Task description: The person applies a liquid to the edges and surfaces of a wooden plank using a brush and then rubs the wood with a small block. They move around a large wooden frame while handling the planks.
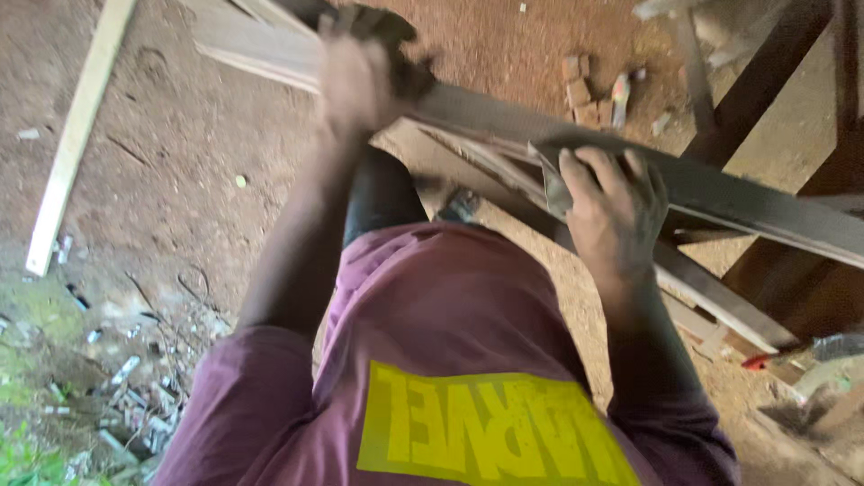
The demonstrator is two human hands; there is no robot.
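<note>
A long grey-brown wooden plank (756, 202) slants from the upper left down to the right, above the dirt ground. My left hand (358, 83) is blurred and grips the plank near its upper end, next to a dark shape I cannot make out. My right hand (616, 211) lies further down the plank. Its fingers curl over the plank's edge and hold a folded grey abrasive sheet (551, 180) against the wood. My maroon shirt with a yellow print fills the lower middle of the view.
More planks (711, 292) are stacked under the slanted one. Dark wooden beams (760, 76) stand at the upper right. A pale wooden strip (76, 135) lies on the dirt at left, brick pieces (580, 90) at top, scattered debris (135, 387) lower left, a red-handled tool (765, 360) right.
</note>
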